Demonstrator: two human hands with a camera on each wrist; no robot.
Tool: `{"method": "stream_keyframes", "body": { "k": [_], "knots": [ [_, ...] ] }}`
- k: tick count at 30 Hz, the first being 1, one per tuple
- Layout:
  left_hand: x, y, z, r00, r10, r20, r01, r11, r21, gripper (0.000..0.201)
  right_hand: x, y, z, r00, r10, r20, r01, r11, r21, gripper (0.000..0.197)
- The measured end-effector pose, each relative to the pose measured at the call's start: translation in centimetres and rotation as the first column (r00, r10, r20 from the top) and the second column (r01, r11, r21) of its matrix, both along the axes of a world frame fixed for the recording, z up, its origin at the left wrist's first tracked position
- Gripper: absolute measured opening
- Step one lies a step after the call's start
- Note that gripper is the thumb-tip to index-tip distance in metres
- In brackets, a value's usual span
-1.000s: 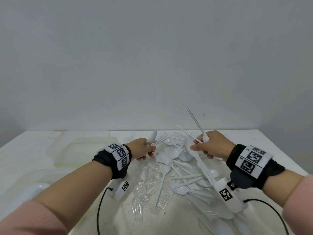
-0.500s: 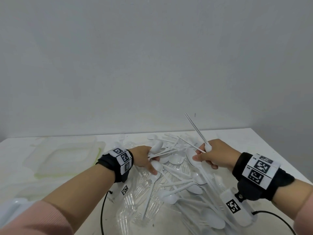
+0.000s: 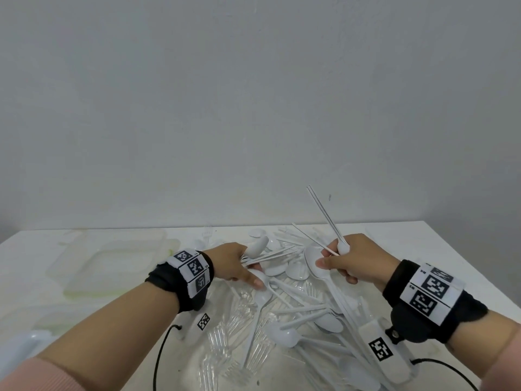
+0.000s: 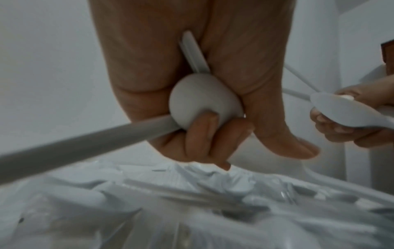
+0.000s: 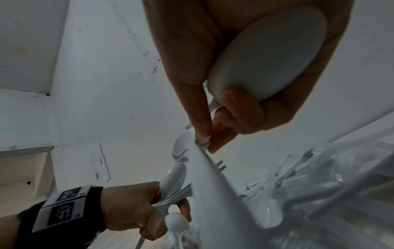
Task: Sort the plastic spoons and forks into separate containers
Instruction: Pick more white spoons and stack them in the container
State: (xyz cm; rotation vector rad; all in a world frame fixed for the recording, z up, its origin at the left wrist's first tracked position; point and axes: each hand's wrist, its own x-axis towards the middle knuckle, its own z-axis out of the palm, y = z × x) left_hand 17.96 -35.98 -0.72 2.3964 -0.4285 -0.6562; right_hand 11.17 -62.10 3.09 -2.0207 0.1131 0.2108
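A heap of white plastic spoons and clear plastic forks covers the table between my arms. My left hand grips a bundle of white spoons, a bowl sticking up and handles pointing right; the left wrist view shows fingers curled round a spoon bowl. My right hand grips several white spoons too, handles sticking up and back, and pinches one more spoon with thumb and forefinger. A spoon bowl lies in the right palm.
A clear rectangular container lies at the left back of the table. Another clear container and a white one sit at the near left edge. A grey wall stands close behind the table. Cables run from both wrists.
The head view has tilted down slightly. My left hand has reached a little lower into the heap, its thumb on a spoon. The right hand keeps its bundle, almost still.
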Motion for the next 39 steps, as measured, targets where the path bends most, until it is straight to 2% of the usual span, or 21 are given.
{"method": "stream_keyframes", "body": {
  "k": [6,9,14,19,22,26,29,31,34,36,39],
  "knots": [
    [-1.6,2.6,2.9,0.992,0.126,-0.006,-0.125,0.979,-0.163,0.031,-1.2,2.0,1.2,0.996,0.080,0.042,-0.082,0.996,0.037,0.016],
    [-2.9,3.9,4.1,0.978,0.209,-0.007,-0.205,0.953,-0.223,0.031,-2.0,3.7,1.8,0.986,0.130,0.102,-0.131,0.991,0.008,0.015],
    [-5.1,5.8,5.0,0.952,0.307,-0.007,-0.300,0.925,-0.232,0.030,-2.9,6.8,1.9,0.954,0.249,0.166,-0.231,0.966,-0.117,0.016],
    [-7.3,7.1,5.1,0.924,0.381,-0.043,-0.380,0.897,-0.226,0.030,-4.2,9.5,0.8,0.914,0.383,0.133,-0.347,0.908,-0.234,0.016],
    [-8.3,7.6,4.7,0.906,0.422,-0.012,-0.412,0.879,-0.241,0.018,-4.9,10.6,0.1,0.920,0.374,0.112,-0.348,0.916,-0.201,0.018],
    [-9.2,8.1,4.3,0.905,0.425,-0.029,-0.414,0.862,-0.292,0.020,-5.6,10.9,-0.6,0.950,0.303,0.077,-0.297,0.952,-0.078,0.018],
    [-9.6,8.0,4.0,0.890,0.452,-0.061,-0.438,0.810,-0.390,0.025,-6.3,10.8,-1.2,0.974,0.223,0.024,-0.225,0.971,0.087,0.019],
    [-10.0,7.7,3.8,0.887,0.451,-0.097,-0.439,0.763,-0.475,0.031,-6.6,10.7,-1.5,0.978,0.207,-0.002,-0.205,0.969,0.139,0.020],
    [-10.5,7.4,3.6,0.917,0.313,-0.247,-0.394,0.617,-0.682,0.028,-7.0,10.4,-1.6,0.986,0.168,-0.017,-0.159,0.956,0.245,0.019],
    [-10.7,7.1,3.7,0.927,0.196,-0.320,-0.375,0.526,-0.763,0.027,-7.2,10.2,-1.7,0.989,0.145,-0.014,-0.131,0.930,0.344,0.017],
    [-10.8,6.4,3.4,0.937,0.104,-0.334,-0.342,0.460,-0.819,0.039,-7.5,9.9,-1.9,0.991,0.134,-0.013,-0.116,0.900,0.420,0.018]
  ]
}}
